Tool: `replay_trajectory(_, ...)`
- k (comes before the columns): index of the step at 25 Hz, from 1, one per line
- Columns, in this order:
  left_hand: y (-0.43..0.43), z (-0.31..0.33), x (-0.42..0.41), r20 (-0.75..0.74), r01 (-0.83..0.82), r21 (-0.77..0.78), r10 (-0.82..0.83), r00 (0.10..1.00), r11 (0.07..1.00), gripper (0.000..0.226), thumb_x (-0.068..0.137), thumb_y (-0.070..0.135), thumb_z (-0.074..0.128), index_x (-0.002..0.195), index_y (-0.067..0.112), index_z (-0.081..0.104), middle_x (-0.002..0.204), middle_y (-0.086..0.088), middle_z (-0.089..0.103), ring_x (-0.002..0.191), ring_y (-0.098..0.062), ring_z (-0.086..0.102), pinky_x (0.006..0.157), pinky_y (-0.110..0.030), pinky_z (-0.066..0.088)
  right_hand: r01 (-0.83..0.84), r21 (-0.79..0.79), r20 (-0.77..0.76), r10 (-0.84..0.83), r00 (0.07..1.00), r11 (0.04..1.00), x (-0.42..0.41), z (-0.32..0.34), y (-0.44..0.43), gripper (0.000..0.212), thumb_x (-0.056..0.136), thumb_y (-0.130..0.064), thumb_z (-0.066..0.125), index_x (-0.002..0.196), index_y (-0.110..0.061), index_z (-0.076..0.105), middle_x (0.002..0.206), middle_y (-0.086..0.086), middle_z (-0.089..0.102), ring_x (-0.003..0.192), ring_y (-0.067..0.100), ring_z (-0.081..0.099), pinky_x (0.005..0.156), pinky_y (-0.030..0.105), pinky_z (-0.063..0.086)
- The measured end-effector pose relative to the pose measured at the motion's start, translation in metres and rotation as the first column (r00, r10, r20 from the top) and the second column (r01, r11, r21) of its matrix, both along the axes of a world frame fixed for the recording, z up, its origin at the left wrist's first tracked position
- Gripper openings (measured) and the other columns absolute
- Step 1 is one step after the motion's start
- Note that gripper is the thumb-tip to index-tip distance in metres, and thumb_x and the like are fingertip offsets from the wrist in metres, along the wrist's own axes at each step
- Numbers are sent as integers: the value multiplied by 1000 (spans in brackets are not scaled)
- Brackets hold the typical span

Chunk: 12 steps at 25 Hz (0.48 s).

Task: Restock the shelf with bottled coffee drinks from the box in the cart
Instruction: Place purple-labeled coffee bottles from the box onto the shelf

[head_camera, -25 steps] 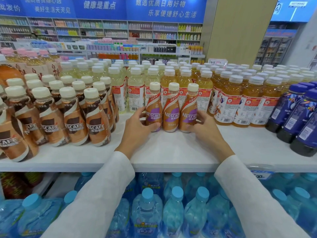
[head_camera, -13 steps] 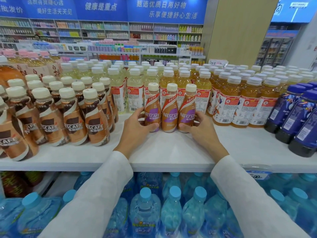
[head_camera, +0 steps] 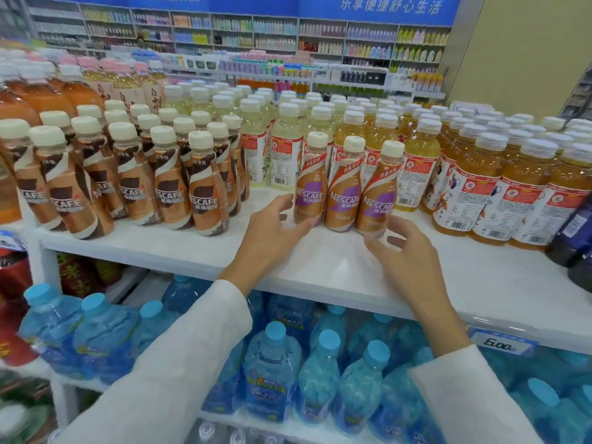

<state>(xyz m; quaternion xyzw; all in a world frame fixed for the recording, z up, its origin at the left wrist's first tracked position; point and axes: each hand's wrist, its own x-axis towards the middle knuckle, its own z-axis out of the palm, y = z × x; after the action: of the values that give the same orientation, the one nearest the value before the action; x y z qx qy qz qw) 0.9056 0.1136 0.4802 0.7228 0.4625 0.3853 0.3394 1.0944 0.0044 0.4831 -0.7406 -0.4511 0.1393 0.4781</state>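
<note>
- The left hand [head_camera: 272, 232] hangs with its fingers loosely spread just left of the row of 3 purple-label coffee bottles [head_camera: 344, 200]. It grips nothing, and blur hides whether its thumb touches the leftmost bottle.
- The right hand [head_camera: 407, 251] hovers just in front of the row's right end, fingers relaxed and slightly bent, and it holds nothing either. The 2 hands are apart, 1 at each end of the row.
- The 3 bottles stand upright and side by side on the white shelf [head_camera: 336, 264], touching or nearly so, well back from its front edge.
- The main risk, as I judge it, is a topple. The bottles are tall, slim and close together, so a knuckle or sleeve brushing 1 of them could tip it into its neighbours and fell the whole row. A fallen bottle might then roll forward off the shelf.
- A hard push from either end could also skew the row or shove it into the drinks behind.
- Right behind the row stand pale yellow drink bottles [head_camera: 286, 149], so I judge it cannot go deeper.
- Left of the row, a little apart, is a block of brown-label coffee bottles [head_camera: 173, 187].
- Right of the row, amber tea bottles [head_camera: 480, 193] stand close, with dark blue bottles [head_camera: 570, 225] beyond them.
- Below the row, blue-capped water bottles [head_camera: 272, 373] fill the lower level, and a price tag [head_camera: 499, 346] hangs on the shelf's front edge to the lower right.
- The box and the cart are not in view.
</note>
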Motion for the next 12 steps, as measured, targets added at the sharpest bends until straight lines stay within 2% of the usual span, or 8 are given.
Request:
replay_trajectory(2, -21, -8, -11, -42, -79, 75, 82, 996, 994, 64, 89, 48, 68, 146, 25, 48, 145, 7, 54, 127, -15, 55, 108, -38, 46, -21, 25, 38, 20, 999, 999, -14, -2, -18, 56, 96, -42, 64, 148, -26, 48, 150, -9, 51, 129, 14, 55, 104, 30, 44)
replay_trajectory(4, -48, -15, -28, 4, -122, 102, 123, 992, 987, 56, 91, 45, 67, 142, 26, 53, 141, 8, 58, 123, -11, 55, 107, -32, 45, -57, 57, 11, 57, 998, 997, -34, -8, -39, 55, 96, -44, 63, 146, -26, 50, 148, -12, 53, 127, 10, 54, 109, 33, 44)
replay_trajectory(7, -93, -25, -66, 156, -154, 55, 144, 977, 986, 46, 92, 41, 68, 136, 30, 59, 133, 13, 61, 119, -3, 56, 103, -23, 45, -98, 79, -33, 101, 994, 992, -70, -20, -75, 52, 96, -46, 62, 144, -31, 51, 145, -15, 53, 129, 6, 51, 109, 30, 41)
replay_trajectory(9, -120, -32, -99, 232, -173, 23, 163, 959, 985, 41, 93, 38, 68, 133, 30, 61, 128, 14, 63, 118, 1, 57, 102, -22, 48, -126, 81, -70, 132, 989, 989, -101, -31, -94, 50, 95, -47, 63, 142, -34, 53, 142, -17, 55, 128, 6, 52, 110, 32, 43)
replay_trajectory(12, -169, -57, -170, 301, -240, -59, 247, 921, 969, 37, 93, 32, 68, 130, 28, 64, 125, 19, 65, 116, 7, 57, 97, -19, 51, -210, 71, -138, 218, 966, 975, -164, -59, -122, 47, 94, -42, 66, 138, -29, 59, 136, -18, 60, 125, 4, 55, 109, 28, 42)
